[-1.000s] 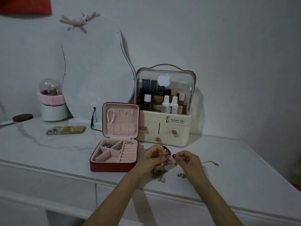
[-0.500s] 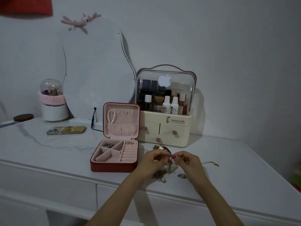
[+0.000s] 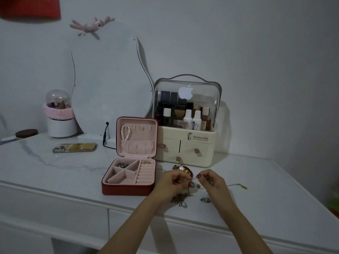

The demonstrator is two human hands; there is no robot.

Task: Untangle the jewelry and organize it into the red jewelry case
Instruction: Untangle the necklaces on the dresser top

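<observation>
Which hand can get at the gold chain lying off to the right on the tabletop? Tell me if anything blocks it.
Probably the right hand. The gold chain lies on bare tabletop just beyond it, with nothing between. But both hands pinch tangled jewelry, so the right hand would need to let go first.

Both forearms run off the lower edge. The left hand (image 3: 173,182) covers part of the tangled chains (image 3: 180,199); what each grip pinches is too fine to identify. A red panel (image 3: 30,7) is cropped at the top-left corner. The case compartments' (image 3: 122,165) contents are unresolved in dim light.
</observation>
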